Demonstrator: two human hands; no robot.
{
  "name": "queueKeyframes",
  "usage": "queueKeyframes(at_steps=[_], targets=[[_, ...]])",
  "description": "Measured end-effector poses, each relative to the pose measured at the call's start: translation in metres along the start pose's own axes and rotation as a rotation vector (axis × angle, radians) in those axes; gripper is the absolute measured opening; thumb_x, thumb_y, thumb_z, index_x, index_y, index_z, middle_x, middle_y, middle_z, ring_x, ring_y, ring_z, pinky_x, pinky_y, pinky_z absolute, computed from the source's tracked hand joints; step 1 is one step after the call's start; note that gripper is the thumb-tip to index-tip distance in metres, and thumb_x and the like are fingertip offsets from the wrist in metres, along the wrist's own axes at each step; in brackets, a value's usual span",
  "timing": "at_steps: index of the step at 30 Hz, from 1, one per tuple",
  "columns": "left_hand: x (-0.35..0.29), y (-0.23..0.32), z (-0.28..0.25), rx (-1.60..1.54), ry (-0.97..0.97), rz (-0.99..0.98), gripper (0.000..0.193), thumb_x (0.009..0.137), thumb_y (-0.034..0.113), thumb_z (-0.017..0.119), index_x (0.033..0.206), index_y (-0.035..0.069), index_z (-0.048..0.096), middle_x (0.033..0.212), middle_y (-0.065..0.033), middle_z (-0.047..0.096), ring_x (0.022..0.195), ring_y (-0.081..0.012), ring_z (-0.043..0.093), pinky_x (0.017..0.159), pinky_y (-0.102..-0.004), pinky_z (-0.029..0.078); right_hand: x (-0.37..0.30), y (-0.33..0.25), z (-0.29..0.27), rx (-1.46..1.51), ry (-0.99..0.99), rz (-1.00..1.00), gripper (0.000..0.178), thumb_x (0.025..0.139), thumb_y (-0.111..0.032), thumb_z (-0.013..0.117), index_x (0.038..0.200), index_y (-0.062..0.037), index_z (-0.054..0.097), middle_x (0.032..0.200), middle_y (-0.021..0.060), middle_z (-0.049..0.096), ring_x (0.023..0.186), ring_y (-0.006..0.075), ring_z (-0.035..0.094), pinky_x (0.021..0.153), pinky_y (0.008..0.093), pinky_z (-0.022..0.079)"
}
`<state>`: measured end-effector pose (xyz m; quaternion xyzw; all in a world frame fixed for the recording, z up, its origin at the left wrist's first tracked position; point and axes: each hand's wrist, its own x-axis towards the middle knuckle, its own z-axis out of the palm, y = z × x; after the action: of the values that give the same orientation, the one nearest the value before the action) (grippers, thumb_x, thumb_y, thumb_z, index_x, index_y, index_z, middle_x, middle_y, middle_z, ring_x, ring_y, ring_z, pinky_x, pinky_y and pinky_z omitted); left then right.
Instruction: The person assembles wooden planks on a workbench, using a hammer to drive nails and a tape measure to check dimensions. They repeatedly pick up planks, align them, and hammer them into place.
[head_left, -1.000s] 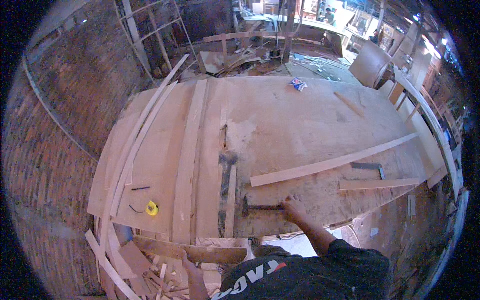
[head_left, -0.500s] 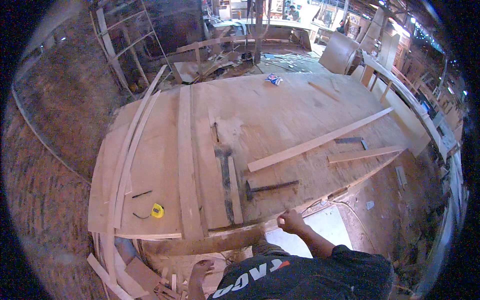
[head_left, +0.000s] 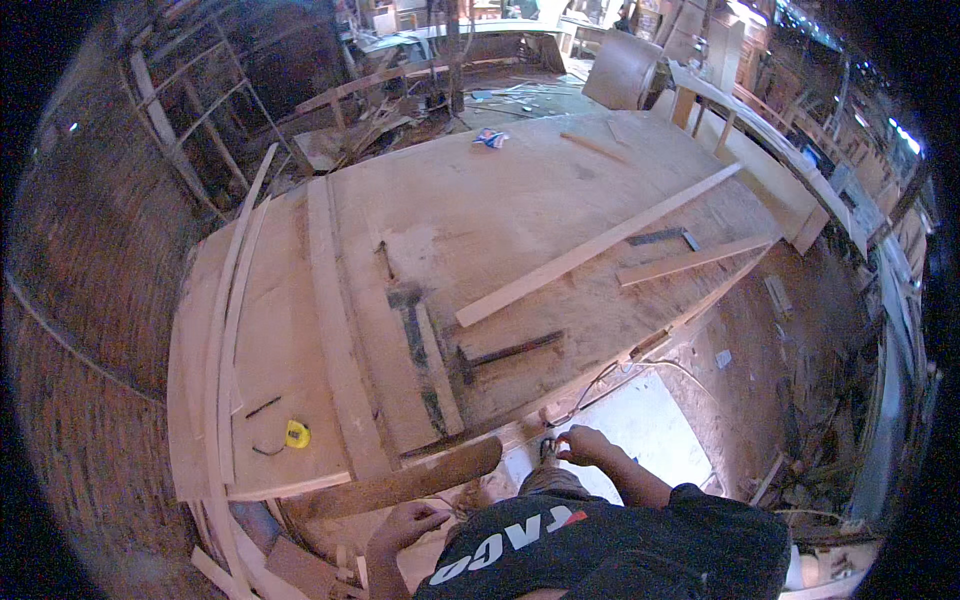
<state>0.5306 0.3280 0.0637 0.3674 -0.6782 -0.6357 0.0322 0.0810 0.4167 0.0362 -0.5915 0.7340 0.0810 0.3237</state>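
Note:
My right hand [head_left: 588,446] is low beside the near edge of a wide plywood-topped table [head_left: 420,225]. Its fingers are curled in, next to a small dark object [head_left: 547,447] by the table's edge; whether they grip it cannot be seen. A thin cable [head_left: 590,388] hangs along the edge close by. My left hand [head_left: 415,522] is below the table front, fingers loosely bent and a little apart, with no held thing visible. On the top near me lie a hammer [head_left: 510,350] and a yellow tape measure [head_left: 297,433].
Long wooden strips [head_left: 600,245] and a flat board [head_left: 340,330] lie across the tabletop. A square [head_left: 665,237] and a short dark stick [head_left: 263,407] rest there too. A white panel [head_left: 650,430] stands under the right edge. Offcuts [head_left: 300,570] are piled at lower left.
My view has turned, so the table sits further left and higher. My right hand has come lower, with the small dark object now visible beside it. My left hand has risen slightly.

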Motion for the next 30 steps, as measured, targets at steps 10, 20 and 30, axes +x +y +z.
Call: queueKeyframes(at_steps=[10, 20, 30], targets=[[0.163, 0.145, 0.049, 0.081, 0.302, -0.120, 0.032, 0.087, 0.029, 0.079, 0.100, 0.000, 0.075, 0.088, -0.0084, 0.073, 0.079, -0.0142, 0.067, 0.074, -0.0323, 0.055, 0.015, 0.159, -0.014, 0.191, -0.059, 0.061, 0.046, 0.089, -0.046, 0.071, 0.128, -0.0209, 0.069, 0.115, 0.0208, 0.067, 0.111, 0.0399, 0.064, 0.093, 0.0513, 0.053], [0.346, 0.169, 0.047, 0.346, 0.731, 0.075, 0.040, 0.081, 0.026, 0.084, 0.105, -0.004, 0.071, 0.087, -0.0131, 0.072, 0.082, -0.0255, 0.069, 0.081, -0.0381, 0.056, 0.003, 0.323, -0.058, 0.243, 0.079, 0.325, 0.043, 0.090, -0.043, 0.072, 0.127, -0.0201, 0.067, 0.125, 0.0128, 0.065, 0.123, 0.0325, 0.060, 0.101, 0.0480, 0.050], [0.465, 0.181, 0.037, 0.857, 0.641, 0.139, 0.077, 0.079, 0.043, 0.083, 0.133, -0.005, 0.057, 0.139, -0.0260, 0.054, 0.130, -0.0429, 0.051, 0.109, -0.0477, 0.043, -0.021, 0.387, 0.076, 0.382, 0.181, 0.486, 0.045, 0.088, -0.048, 0.069, 0.118, -0.0145, 0.073, 0.115, 0.0148, 0.073, 0.110, 0.0343, 0.068, 0.098, 0.0443, 0.052]])
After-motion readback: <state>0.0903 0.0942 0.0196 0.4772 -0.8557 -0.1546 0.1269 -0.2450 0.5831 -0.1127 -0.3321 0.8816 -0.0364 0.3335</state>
